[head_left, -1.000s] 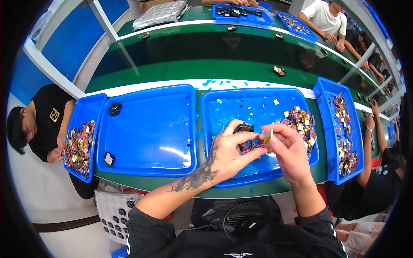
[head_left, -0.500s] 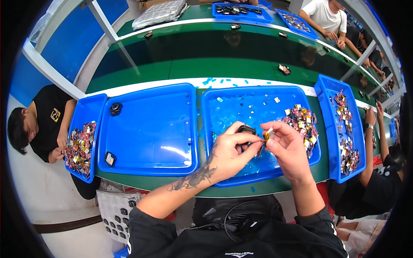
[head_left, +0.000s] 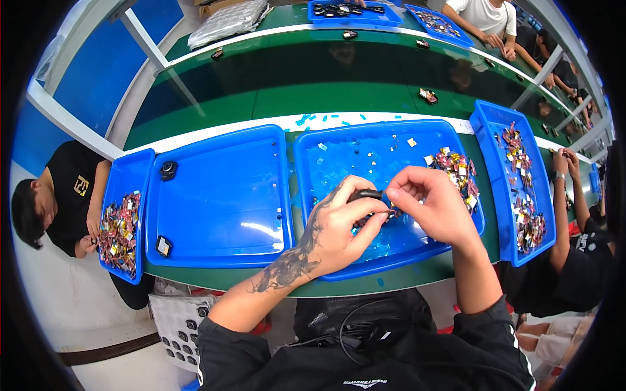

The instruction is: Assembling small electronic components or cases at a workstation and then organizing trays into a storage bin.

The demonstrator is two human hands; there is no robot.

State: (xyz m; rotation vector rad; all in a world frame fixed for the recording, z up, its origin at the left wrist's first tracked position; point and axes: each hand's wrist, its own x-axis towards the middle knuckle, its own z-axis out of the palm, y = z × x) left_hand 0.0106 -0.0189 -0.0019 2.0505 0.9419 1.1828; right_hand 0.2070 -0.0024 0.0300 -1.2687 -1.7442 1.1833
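My left hand [head_left: 342, 228] is closed around a small black plastic casing [head_left: 366, 194], whose curved rim shows above the fingers. The fingers of my right hand [head_left: 433, 205] are pinched together at the casing's right side, and what lies between them is hidden. Both hands are over a blue tray [head_left: 326, 171]. Inside its right part lies a heap of small battery packs [head_left: 456, 171] with wires, in yellow, white and dark red. Bits of blue film and small loose pieces are scattered across the tray bottom.
Left of it, a wide blue tray [head_left: 218, 195] holds two black devices [head_left: 168, 171]. Narrow blue bins with battery packs stand at far left [head_left: 145, 171] and right [head_left: 486, 124]. Beyond runs a green conveyor [head_left: 313, 101] carrying scattered devices. Co-workers sit on both sides and across.
My right hand has turned and closed in against the casing. The white and yellow battery pack seen in its fingers is now hidden. The view has shifted slightly.
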